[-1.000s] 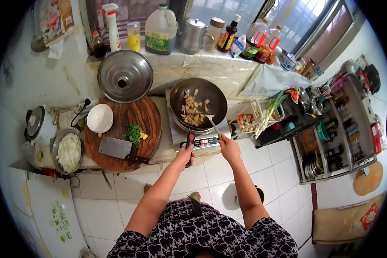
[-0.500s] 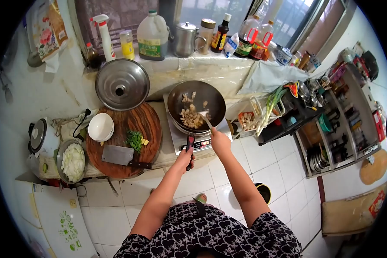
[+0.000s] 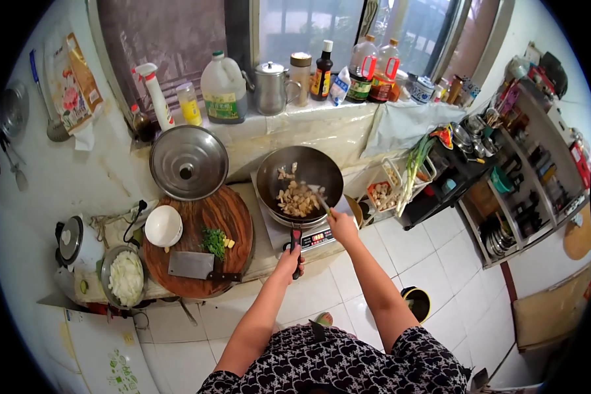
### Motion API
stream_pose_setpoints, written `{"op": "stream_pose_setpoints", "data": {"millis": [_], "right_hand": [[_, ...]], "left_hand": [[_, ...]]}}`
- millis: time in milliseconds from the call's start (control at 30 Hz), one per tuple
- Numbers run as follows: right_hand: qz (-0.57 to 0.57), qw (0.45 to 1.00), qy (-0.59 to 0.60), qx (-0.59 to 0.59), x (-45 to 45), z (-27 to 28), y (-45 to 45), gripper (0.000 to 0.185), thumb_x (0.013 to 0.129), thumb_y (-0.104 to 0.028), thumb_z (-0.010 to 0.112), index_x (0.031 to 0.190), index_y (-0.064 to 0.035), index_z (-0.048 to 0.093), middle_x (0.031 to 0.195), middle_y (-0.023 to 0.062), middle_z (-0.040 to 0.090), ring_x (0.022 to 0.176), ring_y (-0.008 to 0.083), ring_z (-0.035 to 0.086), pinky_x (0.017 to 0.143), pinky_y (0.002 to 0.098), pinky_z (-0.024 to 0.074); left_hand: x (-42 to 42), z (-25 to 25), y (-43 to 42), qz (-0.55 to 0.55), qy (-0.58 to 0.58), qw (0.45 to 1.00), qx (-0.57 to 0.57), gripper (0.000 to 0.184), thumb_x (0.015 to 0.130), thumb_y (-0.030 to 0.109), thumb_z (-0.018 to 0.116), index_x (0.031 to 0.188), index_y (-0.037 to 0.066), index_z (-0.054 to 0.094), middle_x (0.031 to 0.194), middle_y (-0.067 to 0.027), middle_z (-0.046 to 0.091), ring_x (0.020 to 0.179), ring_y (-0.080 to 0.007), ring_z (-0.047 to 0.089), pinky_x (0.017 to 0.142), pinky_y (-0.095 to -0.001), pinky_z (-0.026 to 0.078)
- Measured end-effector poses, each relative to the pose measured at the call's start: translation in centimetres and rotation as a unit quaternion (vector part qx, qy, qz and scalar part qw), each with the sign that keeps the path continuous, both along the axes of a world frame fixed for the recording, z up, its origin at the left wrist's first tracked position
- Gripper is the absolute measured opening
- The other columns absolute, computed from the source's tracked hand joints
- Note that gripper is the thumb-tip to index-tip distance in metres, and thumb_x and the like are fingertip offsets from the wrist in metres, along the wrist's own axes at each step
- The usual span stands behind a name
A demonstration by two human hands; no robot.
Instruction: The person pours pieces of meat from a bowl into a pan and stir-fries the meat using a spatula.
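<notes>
The round, dark metal wok [image 3: 325, 169] sits just ahead of our left hand [image 3: 287, 264], on a flat, silver-white cooker [image 3: 272, 226] with lit red digits on its black panel [image 3: 316, 240]. That hand curls its fingers around the wok's long black-and-red handle [image 3: 297, 238]. Our right hand [image 3: 343, 227] grips the upper end of a slim, pale-bladed spatula [image 3: 324, 205], which slants away to the left from that grip into the wok; its blade is blurred, and we cannot tell exactly how it meets the food. Small, light-brown pieces of food [image 3: 297, 201] lie heaped in the wok, just left of the blade, with a few apart toward the side farthest from our grips.

Left of our left-hand grip, we see a thick, round, brown wooden board [image 3: 241, 220]. On its near half lies a rectangular steel cleaver [image 3: 190, 264], its dark handle toward that grip. Just beyond the cleaver sits a heap of chopped green leaves [image 3: 212, 241], beside a few small yellow pieces [image 3: 228, 242]; farther left stands a round white bowl [image 3: 163, 227]. Past the board from our grip, a round metal basin [image 3: 105, 269] holds pale, sliced vegetable [image 3: 126, 279].
</notes>
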State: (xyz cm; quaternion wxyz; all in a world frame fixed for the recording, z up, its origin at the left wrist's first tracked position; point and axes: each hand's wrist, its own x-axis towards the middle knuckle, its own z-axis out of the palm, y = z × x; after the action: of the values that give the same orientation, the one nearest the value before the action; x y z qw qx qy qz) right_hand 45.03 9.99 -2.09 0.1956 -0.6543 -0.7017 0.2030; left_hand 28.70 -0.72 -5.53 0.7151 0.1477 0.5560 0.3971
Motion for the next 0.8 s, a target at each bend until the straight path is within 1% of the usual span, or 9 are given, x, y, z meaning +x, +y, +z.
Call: {"op": "stream_pose_setpoints", "data": {"millis": [133, 167, 200, 267, 333, 433, 567, 700, 800], "right_hand": [[-0.002, 1.0, 0.022, -0.011, -0.2, 2.9, -3.8, 0.035, 0.08, -0.03, 0.055, 0.112, -0.0154, 0.056, 0.083, 0.0178, 0.062, 0.078, 0.0339, 0.059, 0.067, 0.0403, 0.0465], [-0.014, 1.0, -0.002, -0.01, -0.5, 3.0, -4.8, 0.035, 0.08, -0.031, 0.054, 0.112, -0.0179, 0.057, 0.081, 0.0164, 0.062, 0.076, 0.0328, 0.059, 0.065, 0.0401, 0.0466], [0.011, 0.999, -0.047, -0.008, -0.4, 1.7, -5.0, 0.034, 0.081, -0.031, 0.052, 0.114, -0.0203, 0.055, 0.078, 0.0151, 0.062, 0.074, 0.0326, 0.059, 0.064, 0.0413, 0.0465], [0.018, 0.996, -0.086, -0.019, -0.6, -0.1, -5.2, 0.034, 0.082, -0.03, 0.05, 0.115, -0.0213, 0.053, 0.075, 0.014, 0.062, 0.071, 0.0322, 0.06, 0.061, 0.0424, 0.0463], [0.018, 0.996, -0.088, -0.008, -1.0, -1.0, -5.1, 0.035, 0.083, -0.03, 0.049, 0.117, -0.0214, 0.05, 0.073, 0.0138, 0.061, 0.068, 0.0329, 0.059, 0.059, 0.0434, 0.0458], [0.029, 0.994, -0.107, -0.019, -1.7, -1.0, -5.0, 0.038, 0.083, -0.027, 0.048, 0.119, -0.0171, 0.046, 0.072, 0.0158, 0.061, 0.068, 0.0335, 0.06, 0.058, 0.0457, 0.0451], [0.039, 0.995, -0.092, 0.005, -1.8, -2.4, -5.0, 0.039, 0.083, -0.026, 0.048, 0.12, -0.0148, 0.046, 0.071, 0.0153, 0.061, 0.067, 0.0337, 0.06, 0.058, 0.0462, 0.0449], [0.037, 0.995, -0.092, 0.009, -1.9, -1.7, -5.2, 0.038, 0.082, -0.025, 0.049, 0.118, -0.0141, 0.047, 0.069, 0.0157, 0.061, 0.065, 0.0341, 0.059, 0.057, 0.0464, 0.0453], [0.035, 0.995, -0.096, 0.011, -2.0, -1.7, -5.2, 0.037, 0.081, -0.024, 0.049, 0.117, -0.0135, 0.048, 0.069, 0.0164, 0.061, 0.065, 0.0346, 0.059, 0.057, 0.0465, 0.0457]], "left_hand": [[0.0, 0.2, 0.1, 0.002, 0.006, 1.0, -0.006, 0.026, 0.09, 0.037, 0.044, 0.09, 0.011, 0.038, 0.072, -0.001, 0.045, 0.049, -0.0101, 0.042, 0.042, -0.0286, 0.04], [0.1, 0.3, 0.0, 0.002, 0.003, 1.0, -0.004, 0.026, 0.09, 0.037, 0.044, 0.091, 0.011, 0.038, 0.072, -0.0011, 0.045, 0.048, -0.0104, 0.042, 0.042, -0.029, 0.04], [0.1, 0.3, 0.0, -0.002, 0.005, 1.0, -0.004, 0.026, 0.09, 0.037, 0.044, 0.091, 0.011, 0.038, 0.072, -0.0011, 0.045, 0.048, -0.0104, 0.042, 0.042, -0.029, 0.04], [0.2, 0.1, -0.1, 0.003, 0.004, 1.0, 0.002, 0.025, 0.09, 0.036, 0.044, 0.092, 0.011, 0.038, 0.072, -0.001, 0.045, 0.049, -0.0105, 0.042, 0.042, -0.0288, 0.04], [0.3, 0.4, -0.1, 0.002, 0.005, 1.0, 0.0, 0.025, 0.09, 0.036, 0.044, 0.092, 0.011, 0.038, 0.072, -0.001, 0.045, 0.049, -0.0105, 0.042, 0.043, -0.0288, 0.04], [0.2, 0.3, 0.0, 0.004, 0.002, 1.0, -0.001, 0.024, 0.09, 0.035, 0.043, 0.092, 0.011, 0.038, 0.071, -0.0009, 0.045, 0.05, -0.0106, 0.042, 0.043, -0.029, 0.04], [0.3, 0.3, -0.1, 0.006, 0.003, 1.0, 0.002, 0.024, 0.091, 0.035, 0.043, 0.093, 0.011, 0.039, 0.071, -0.0008, 0.045, 0.05, -0.0107, 0.042, 0.045, -0.0295, 0.04], [0.1, -0.3, 0.0, 0.003, 0.002, 1.0, 0.005, 0.025, 0.09, 0.035, 0.043, 0.093, 0.011, 0.039, 0.071, -0.0008, 0.044, 0.05, -0.0107, 0.042, 0.044, -0.0297, 0.039], [0.1, -0.6, 0.0, 0.011, 0.006, 1.0, 0.011, 0.026, 0.09, 0.035, 0.043, 0.09, 0.009, 0.039, 0.073, -0.0034, 0.045, 0.049, -0.0122, 0.044, 0.041, -0.0304, 0.041]]}}
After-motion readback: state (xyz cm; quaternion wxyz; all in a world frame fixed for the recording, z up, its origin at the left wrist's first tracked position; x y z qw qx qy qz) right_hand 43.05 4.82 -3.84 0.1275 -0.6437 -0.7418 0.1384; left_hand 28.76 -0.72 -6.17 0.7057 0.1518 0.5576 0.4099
